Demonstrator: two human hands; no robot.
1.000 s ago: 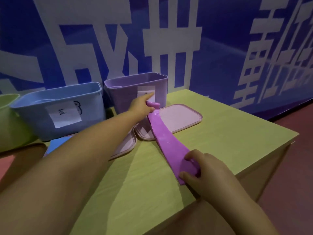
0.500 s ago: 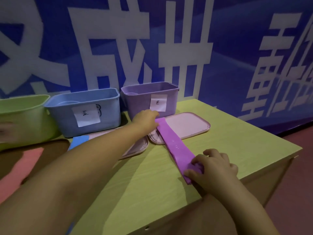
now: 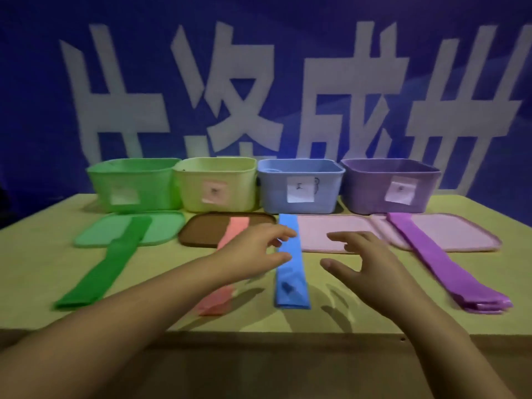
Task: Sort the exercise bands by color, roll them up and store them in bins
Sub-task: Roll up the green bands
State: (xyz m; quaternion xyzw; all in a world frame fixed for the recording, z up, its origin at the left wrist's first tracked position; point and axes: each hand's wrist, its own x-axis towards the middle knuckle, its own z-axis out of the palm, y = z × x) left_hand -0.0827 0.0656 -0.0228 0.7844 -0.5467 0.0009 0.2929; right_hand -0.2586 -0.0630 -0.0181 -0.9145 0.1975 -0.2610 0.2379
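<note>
Bands lay flat on the table (image 3: 331, 318), each before its matching bin: green band (image 3: 106, 266) at nine o'clock, purple band (image 3: 443, 269) at three, blue band (image 3: 289, 263) in the centre. Probably to roll the blue one, left hand (image 3: 256, 249) and right hand (image 3: 362, 263) hovered beside it, fingers spread, holding nothing.

Large white Chinese characters (image 3: 288, 93) stood on the blue wall banner behind the table; the two at the right read 成 and 册, while the two at the left were less sure, perhaps 片 and 洛. Each of the four plastic bins bore a paper label on its front: the white label (image 3: 300, 189) on the pale blue bin (image 3: 331, 194) carried a small handwritten mark too blurred to read. The labels on the green bin (image 3: 98, 185), yellow-green bin (image 3: 244, 191) and purple bin (image 3: 362, 194) were likewise illegible.
</note>
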